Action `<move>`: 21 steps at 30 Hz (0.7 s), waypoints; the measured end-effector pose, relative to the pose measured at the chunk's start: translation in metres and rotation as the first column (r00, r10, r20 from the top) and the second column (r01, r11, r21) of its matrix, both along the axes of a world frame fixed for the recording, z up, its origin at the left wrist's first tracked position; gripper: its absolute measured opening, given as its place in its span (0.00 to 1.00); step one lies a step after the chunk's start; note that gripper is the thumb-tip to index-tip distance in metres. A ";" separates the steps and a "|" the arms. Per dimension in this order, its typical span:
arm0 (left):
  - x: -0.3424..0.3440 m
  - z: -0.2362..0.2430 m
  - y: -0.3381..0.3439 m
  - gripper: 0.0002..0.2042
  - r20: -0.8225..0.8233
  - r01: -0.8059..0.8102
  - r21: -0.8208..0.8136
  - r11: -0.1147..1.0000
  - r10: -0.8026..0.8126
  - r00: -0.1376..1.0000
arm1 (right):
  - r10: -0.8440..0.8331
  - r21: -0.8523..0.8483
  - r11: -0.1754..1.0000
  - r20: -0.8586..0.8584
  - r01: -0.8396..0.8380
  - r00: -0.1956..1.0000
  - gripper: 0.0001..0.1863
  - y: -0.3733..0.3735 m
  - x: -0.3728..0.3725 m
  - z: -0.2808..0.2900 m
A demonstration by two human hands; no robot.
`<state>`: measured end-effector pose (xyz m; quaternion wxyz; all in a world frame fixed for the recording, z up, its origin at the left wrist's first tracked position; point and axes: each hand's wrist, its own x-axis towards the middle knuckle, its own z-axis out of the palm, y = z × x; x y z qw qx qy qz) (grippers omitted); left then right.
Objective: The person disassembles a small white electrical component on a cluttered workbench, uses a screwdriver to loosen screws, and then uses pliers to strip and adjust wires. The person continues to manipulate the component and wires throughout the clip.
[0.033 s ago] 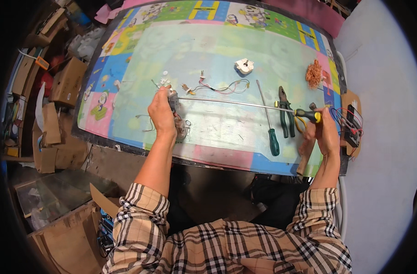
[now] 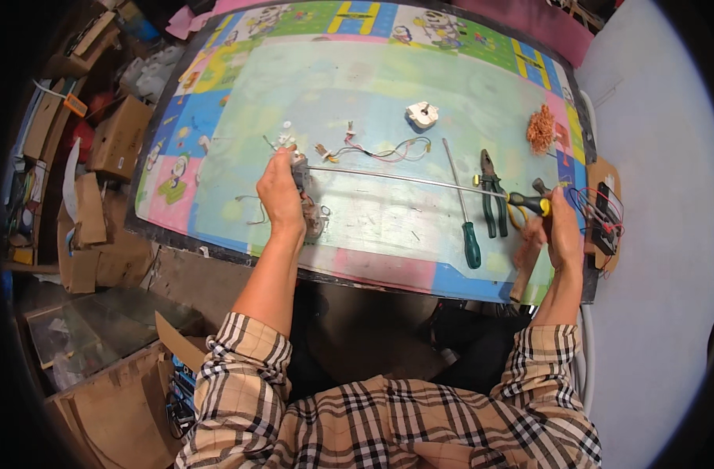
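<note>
In my right hand [image 2: 563,230], closed at the end of its black and yellow handle, is a long screwdriver [image 2: 396,180]. Its thin shaft reaches leftward across the table to a small grey part [image 2: 300,173] gripped by my left hand [image 2: 279,195]. What the tip touches there is too small to make out. Just below, close to my left wrist, lies a brownish part with metal pieces [image 2: 318,219]. Small white plastic pieces [image 2: 283,137] show beyond my left fingers. Near my right hand are green-handled pliers [image 2: 502,211] and a wooden-handled hammer [image 2: 523,275], partly covered by that hand.
A green-handled screwdriver [image 2: 472,246] lies left of the pliers. Thin wires with connectors [image 2: 380,155], a white round part [image 2: 422,116] and a copper wire bundle [image 2: 541,129] are farther back. A black wired box [image 2: 606,223] sits at the right, beside a pale wall [image 2: 662,234].
The view has shifted very slightly. Both hands keep the same holds on the screwdriver and the grey part.
</note>
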<state>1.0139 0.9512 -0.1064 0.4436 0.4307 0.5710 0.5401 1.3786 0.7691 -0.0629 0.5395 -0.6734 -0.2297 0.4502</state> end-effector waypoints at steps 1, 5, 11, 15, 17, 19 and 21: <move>0.001 0.002 -0.002 0.21 0.011 0.001 -0.003 1.000 -0.001 1.000 | -0.048 -0.026 0.998 0.183 0.054 0.982 0.19 0.002 -0.003 -0.006; 0.002 0.008 -0.003 0.21 0.067 0.005 -0.016 1.000 -0.004 0.998 | 0.162 0.371 0.911 0.085 -0.182 0.983 0.16 -0.012 0.006 -0.002; -0.002 0.001 0.001 0.21 0.105 0.004 0.012 1.000 -0.006 0.994 | 0.147 0.003 0.989 0.092 -0.148 0.985 0.18 -0.008 0.005 0.005; -0.007 -0.001 0.005 0.24 0.054 0.040 0.086 0.996 -0.045 0.998 | 0.142 0.251 0.953 0.130 -0.171 0.981 0.17 -0.011 0.002 0.009; -0.006 -0.003 0.005 0.24 0.052 0.060 0.095 0.994 -0.065 0.997 | 0.218 0.420 0.873 0.115 -0.247 0.969 0.27 -0.016 0.006 0.008; -0.004 -0.001 0.004 0.24 0.065 0.072 0.081 0.994 -0.077 0.995 | 0.158 0.421 0.894 0.020 -0.152 0.987 0.26 -0.012 -0.006 0.012; -0.004 0.000 0.004 0.24 0.059 0.069 0.093 0.993 -0.075 0.995 | 0.083 0.268 0.961 -0.028 -0.073 0.996 0.25 -0.008 -0.009 0.015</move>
